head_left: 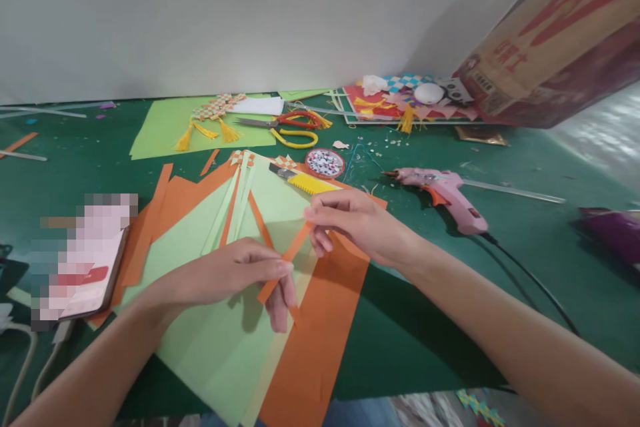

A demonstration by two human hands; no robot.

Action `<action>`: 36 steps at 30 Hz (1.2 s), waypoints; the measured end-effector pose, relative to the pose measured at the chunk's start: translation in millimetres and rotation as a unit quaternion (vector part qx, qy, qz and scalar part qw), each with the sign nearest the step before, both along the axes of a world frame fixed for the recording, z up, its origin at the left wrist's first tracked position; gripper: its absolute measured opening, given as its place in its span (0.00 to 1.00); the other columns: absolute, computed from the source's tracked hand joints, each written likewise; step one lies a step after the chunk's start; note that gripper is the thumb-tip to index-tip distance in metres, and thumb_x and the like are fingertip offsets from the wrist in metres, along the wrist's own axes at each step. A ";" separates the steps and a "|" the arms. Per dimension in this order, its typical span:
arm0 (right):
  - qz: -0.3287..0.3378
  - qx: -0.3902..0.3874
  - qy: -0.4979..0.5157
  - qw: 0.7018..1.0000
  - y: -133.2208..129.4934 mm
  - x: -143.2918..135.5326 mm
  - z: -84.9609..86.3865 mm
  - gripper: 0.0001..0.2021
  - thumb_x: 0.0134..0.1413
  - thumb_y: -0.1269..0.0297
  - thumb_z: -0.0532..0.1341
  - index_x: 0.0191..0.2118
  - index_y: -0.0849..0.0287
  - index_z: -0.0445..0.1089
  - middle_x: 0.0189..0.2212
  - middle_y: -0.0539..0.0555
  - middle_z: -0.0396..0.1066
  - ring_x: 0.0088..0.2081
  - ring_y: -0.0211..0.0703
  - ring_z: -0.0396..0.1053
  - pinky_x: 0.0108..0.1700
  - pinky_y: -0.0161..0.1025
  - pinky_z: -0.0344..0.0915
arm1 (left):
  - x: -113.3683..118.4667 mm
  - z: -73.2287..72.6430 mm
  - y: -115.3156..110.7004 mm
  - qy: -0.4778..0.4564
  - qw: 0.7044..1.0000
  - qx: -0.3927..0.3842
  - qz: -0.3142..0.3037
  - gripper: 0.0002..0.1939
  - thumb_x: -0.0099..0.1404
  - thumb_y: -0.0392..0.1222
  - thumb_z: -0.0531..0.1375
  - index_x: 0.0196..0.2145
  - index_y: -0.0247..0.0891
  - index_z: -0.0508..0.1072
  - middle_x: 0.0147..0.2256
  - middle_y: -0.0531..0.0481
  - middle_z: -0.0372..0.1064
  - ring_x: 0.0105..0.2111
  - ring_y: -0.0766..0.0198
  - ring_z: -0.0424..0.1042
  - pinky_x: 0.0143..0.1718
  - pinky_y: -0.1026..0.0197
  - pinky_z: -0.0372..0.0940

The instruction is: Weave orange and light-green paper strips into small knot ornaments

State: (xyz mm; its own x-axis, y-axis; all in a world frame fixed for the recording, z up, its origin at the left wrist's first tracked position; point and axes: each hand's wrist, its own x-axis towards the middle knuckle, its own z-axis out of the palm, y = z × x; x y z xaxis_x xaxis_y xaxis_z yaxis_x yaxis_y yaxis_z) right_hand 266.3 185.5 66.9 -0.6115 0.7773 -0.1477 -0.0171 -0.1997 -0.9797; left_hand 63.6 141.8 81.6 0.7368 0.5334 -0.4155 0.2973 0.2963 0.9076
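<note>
An orange paper strip (297, 242) runs at a slant between my two hands. My left hand (250, 273) pinches it near its lower end, thumb on top. At its upper end, my right hand (345, 220) grips it between thumb and fingers. Below them lies a light green paper sheet (200, 320), partly over orange paper (325, 320). Pale green strips (235, 203) and more orange strips fan out from a small woven piece (243, 158) at the top of the sheet. A yellow box cutter (310, 182) lies just beyond my right hand.
Scissors (295, 123) and a woven piece with yellow tassels (220, 107) lie at the back. A small dish of beads (325, 163) sits near a pink glue gun (445, 190) with its cord. A phone (93, 280) is at left, a paper bag (545, 47) at back right.
</note>
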 end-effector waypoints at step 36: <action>-0.036 -0.035 0.075 0.996 -6.2 -12.4 -11.3 0.13 0.40 0.58 0.70 0.22 0.60 0.68 0.16 0.45 0.66 0.20 0.33 0.65 0.27 0.35 0.61 | 2.6 -1.8 -1.8 -0.058 0.992 -0.053 0.095 0.16 0.69 0.48 0.51 0.36 0.35 0.73 0.28 0.47 0.76 0.31 0.63 0.75 0.37 0.62 0.66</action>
